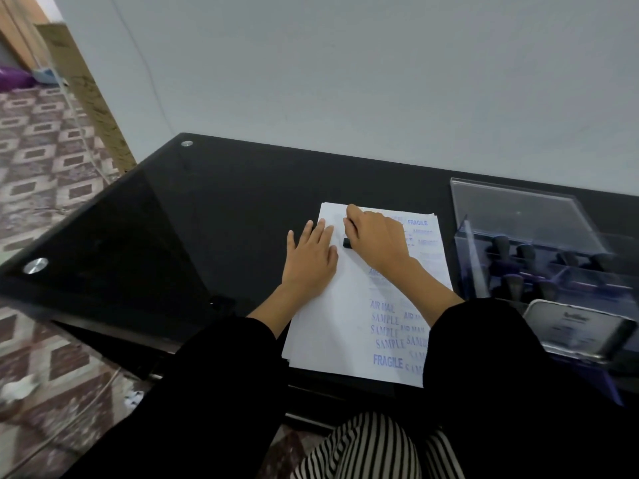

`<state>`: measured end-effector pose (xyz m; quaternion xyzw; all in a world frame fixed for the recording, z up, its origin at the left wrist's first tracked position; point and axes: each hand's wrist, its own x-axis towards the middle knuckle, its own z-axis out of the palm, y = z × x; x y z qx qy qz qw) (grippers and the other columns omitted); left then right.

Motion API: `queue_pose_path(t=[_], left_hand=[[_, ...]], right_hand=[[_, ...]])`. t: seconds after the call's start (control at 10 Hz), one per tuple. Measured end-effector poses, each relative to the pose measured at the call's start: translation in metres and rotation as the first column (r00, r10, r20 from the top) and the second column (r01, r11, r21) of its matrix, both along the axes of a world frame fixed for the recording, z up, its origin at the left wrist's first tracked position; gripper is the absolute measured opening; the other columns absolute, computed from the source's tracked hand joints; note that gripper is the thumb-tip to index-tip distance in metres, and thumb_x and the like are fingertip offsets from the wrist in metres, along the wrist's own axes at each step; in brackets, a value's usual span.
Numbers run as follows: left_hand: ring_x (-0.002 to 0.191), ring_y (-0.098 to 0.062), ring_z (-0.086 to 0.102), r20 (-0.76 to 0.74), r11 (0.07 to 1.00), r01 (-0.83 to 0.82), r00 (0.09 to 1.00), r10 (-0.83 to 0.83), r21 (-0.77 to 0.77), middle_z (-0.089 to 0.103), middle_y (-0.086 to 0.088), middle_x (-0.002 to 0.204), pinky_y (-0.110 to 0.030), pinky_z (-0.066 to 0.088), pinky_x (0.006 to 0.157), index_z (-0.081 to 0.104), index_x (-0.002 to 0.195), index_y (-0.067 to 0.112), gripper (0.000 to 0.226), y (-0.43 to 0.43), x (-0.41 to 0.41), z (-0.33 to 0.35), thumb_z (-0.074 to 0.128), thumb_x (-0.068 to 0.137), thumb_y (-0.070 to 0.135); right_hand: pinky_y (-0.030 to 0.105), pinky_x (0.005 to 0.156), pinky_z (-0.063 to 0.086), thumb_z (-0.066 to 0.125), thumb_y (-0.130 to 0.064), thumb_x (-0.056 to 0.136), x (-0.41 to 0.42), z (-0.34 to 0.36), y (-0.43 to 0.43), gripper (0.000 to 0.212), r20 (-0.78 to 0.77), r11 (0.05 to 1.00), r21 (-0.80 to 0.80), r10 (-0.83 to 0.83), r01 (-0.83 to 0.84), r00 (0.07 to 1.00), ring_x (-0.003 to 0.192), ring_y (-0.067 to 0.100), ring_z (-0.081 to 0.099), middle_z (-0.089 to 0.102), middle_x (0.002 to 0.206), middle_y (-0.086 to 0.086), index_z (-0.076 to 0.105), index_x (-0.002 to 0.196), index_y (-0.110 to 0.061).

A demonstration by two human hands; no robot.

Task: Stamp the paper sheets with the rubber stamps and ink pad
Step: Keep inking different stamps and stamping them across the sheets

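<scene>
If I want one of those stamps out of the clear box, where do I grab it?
Pinch a stamp by its dark handle, coming from straight above. The stamps stand upright in the clear box with their handles pointing up, and the box's walls close off the sides, so the top is probably the easiest way in.

On the desk [207, 209], stamp box [518, 209] and ink pad [574, 326] lie right of papers [332, 323].

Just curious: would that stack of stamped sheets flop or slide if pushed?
Probably floppy: the paper sheets are thin and loose-edged. Likely to slide on the glossy black tabletop, perhaps why the left hand lies flat on them.
</scene>
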<state>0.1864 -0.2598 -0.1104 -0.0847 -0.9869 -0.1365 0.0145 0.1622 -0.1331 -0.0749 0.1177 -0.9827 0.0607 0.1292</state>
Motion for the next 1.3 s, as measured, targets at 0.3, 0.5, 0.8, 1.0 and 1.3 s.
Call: queue_pose_path(t=[0.3,0.5,0.8,1.0,1.3], left_hand=[[0.147,-0.017,0.003,-0.014,1.000,0.000,1.000,0.001,0.012,0.011,0.000,0.158,-0.045,0.000,0.118,0.016,0.149,0.016,0.049,0.000,0.001,0.001,0.021,0.101,0.027],[0.147,-0.018,0.003,-0.011,1.000,-0.004,1.000,0.004,0.011,0.011,-0.001,0.158,-0.045,0.000,0.118,0.016,0.149,0.016,0.049,0.001,0.001,0.002,0.021,0.101,0.027],[0.147,-0.017,0.003,-0.015,1.000,-0.006,1.000,0.006,0.019,0.011,0.000,0.158,-0.045,0.001,0.118,0.016,0.149,0.016,0.049,0.001,0.002,0.001,0.021,0.101,0.026],[0.147,-0.018,0.003,-0.016,1.000,-0.007,1.000,0.008,0.017,0.011,0.000,0.158,-0.045,0.001,0.118,0.017,0.148,0.016,0.049,0.001,0.002,0.001,0.022,0.101,0.027],[0.147,-0.018,0.003,-0.016,1.000,-0.006,1.000,0.006,-0.005,0.011,0.000,0.158,-0.045,0.001,0.118,0.015,0.149,0.016,0.049,0.001,0.001,0.001,0.021,0.101,0.028]], right_hand=[[0.017,0.051,0.029,0.031,-0.028,0.102,-0.004,-0.005,-0.006,0.018,-0.005,0.996,-0.028,-0.091,0.090,0.996,0.055,0.011,0.041,0.049,0.076,0.001,0.034,0.088,-0.017],[0.019,0.053,0.030,0.034,-0.025,0.101,-0.009,-0.004,-0.006,0.017,0.010,0.994,-0.069,-0.088,0.089,0.996,0.056,0.011,0.039,0.048,0.076,0.002,0.035,0.087,-0.016],[0.016,0.042,0.007,0.055,-0.013,0.092,0.013,-0.016,-0.007,0.029,-0.204,0.991,-0.134,-0.050,0.022,0.978,0.046,0.014,0.029,0.037,0.057,0.000,0.034,0.072,-0.015],[0.020,0.043,0.014,0.039,-0.020,0.099,0.010,-0.016,-0.004,0.022,-0.161,0.993,-0.116,-0.042,0.024,0.986,0.057,0.017,0.036,0.042,0.067,0.002,0.036,0.079,-0.013],[0.015,0.046,0.021,0.036,-0.023,0.099,-0.005,-0.010,-0.002,0.021,-0.071,0.991,-0.131,-0.029,0.020,0.997,0.060,0.015,0.042,0.049,0.071,0.002,0.037,0.081,-0.013]])
